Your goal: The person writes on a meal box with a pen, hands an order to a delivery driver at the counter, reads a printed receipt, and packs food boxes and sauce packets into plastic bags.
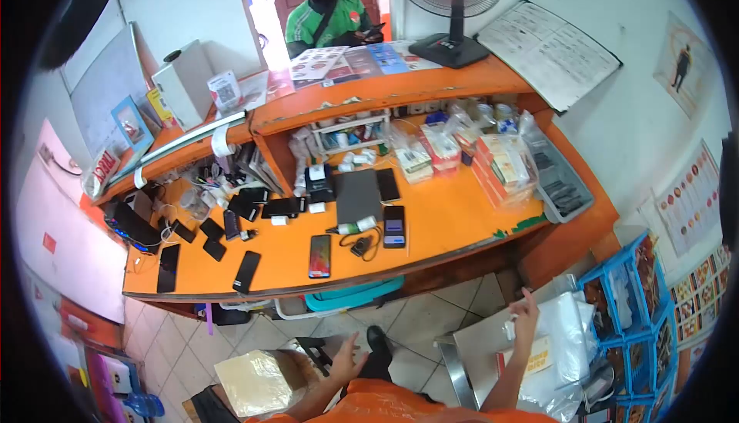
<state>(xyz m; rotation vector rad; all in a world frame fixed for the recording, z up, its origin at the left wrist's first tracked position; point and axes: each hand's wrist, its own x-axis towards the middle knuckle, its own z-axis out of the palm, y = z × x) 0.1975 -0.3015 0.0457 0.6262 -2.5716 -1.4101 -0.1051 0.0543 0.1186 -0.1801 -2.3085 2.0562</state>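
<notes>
My left hand (348,360) is low in the view with its fingers apart and nothing in it. Close to its left stands a box with a pale, shiny top (257,383). On the lower right, my right hand (523,317) is raised with its fingers apart, above a surface covered in clear plastic (566,346). A yellow and white box (536,357) lies just below that hand. Neither hand touches the orange desk (454,227), where a phone with a lit colourful screen (319,257) and another lit device (394,227) lie.
Several dark phones (246,271) and a dark grey pad (358,197) lie on the desk. A fan (450,46) stands on the upper counter. Beyond the window is a person in a green jacket (332,19). Blue crates (635,292) are stacked at right.
</notes>
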